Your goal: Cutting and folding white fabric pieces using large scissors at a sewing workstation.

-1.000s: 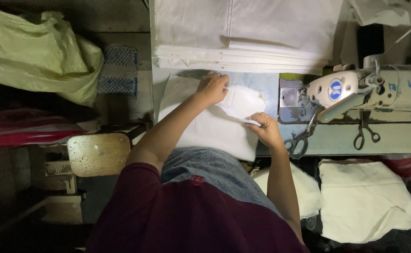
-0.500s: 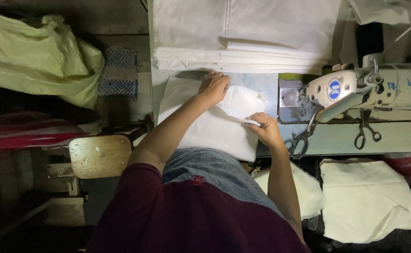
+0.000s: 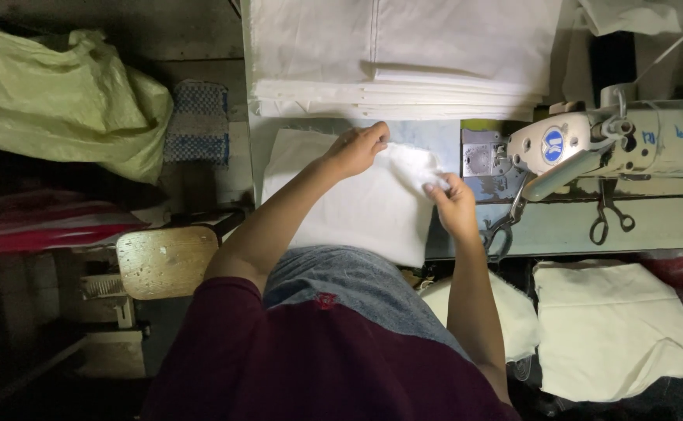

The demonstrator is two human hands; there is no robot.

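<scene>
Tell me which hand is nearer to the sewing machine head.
Right. The right hand pinches the white cloth just beside the sewing machine head, close to its needle plate. The left hand holds the cloth's far edge, farther out to the left.

Dark maroon short-sleeved top, grey-blue denim over the lap, small red mark on it, bare forearms, bare hands, no rings or watch visible
</scene>
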